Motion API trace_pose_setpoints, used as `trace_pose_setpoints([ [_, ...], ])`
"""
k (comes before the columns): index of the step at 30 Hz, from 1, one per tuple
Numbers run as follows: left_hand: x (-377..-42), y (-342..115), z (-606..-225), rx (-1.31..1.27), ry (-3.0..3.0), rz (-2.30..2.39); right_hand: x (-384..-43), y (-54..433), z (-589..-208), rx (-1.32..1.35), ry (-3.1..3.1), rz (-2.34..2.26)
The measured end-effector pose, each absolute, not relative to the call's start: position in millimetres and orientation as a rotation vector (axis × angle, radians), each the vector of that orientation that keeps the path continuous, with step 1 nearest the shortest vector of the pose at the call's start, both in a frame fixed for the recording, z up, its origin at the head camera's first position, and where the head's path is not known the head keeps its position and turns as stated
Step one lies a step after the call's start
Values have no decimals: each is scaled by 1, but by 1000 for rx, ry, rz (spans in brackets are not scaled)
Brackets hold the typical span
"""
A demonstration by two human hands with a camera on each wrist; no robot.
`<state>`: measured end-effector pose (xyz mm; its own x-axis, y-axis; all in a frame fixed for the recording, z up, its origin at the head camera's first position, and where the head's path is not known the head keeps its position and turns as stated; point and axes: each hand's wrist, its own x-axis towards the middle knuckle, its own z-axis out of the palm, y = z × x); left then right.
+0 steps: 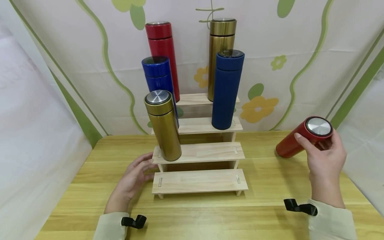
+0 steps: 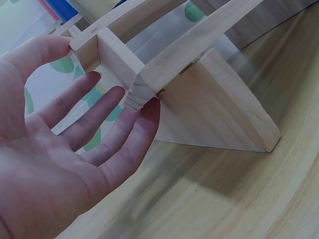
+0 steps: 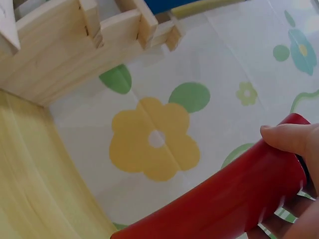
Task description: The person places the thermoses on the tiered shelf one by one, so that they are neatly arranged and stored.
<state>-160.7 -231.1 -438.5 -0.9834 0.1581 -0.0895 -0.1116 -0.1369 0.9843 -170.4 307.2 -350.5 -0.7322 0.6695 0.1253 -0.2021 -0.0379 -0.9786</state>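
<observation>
My right hand (image 1: 327, 156) grips a red thermos bottle (image 1: 292, 143) near its silver-topped lid. The bottle leans, base toward the left, above the table's right side; in the right wrist view the thumb lies along the red body (image 3: 219, 191). My left hand (image 1: 133, 180) is at the left end of a stepped wooden stand (image 1: 201, 181). In the left wrist view its fingers (image 2: 82, 124) are spread and loosely bent, with the thumb tip at one shelf corner and the little finger at a lower shelf end. A gold thermos (image 1: 165, 133) stands on the step just above that hand.
Behind the gold thermos, a glossy blue thermos (image 1: 157, 71) and a matte blue one (image 1: 227, 93) share a step. On the top step stand another red thermos (image 1: 160, 40) and a taller gold one (image 1: 220, 43). A flower-printed cloth (image 1: 259, 106) hangs behind the wooden table (image 1: 204, 220).
</observation>
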Motion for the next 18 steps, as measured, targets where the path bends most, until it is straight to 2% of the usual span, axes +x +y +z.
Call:
trace_pose_setpoints([
  [18,-160,-232,-438,76,1981,2203,-164,283,-331,-316,-1435,2056],
])
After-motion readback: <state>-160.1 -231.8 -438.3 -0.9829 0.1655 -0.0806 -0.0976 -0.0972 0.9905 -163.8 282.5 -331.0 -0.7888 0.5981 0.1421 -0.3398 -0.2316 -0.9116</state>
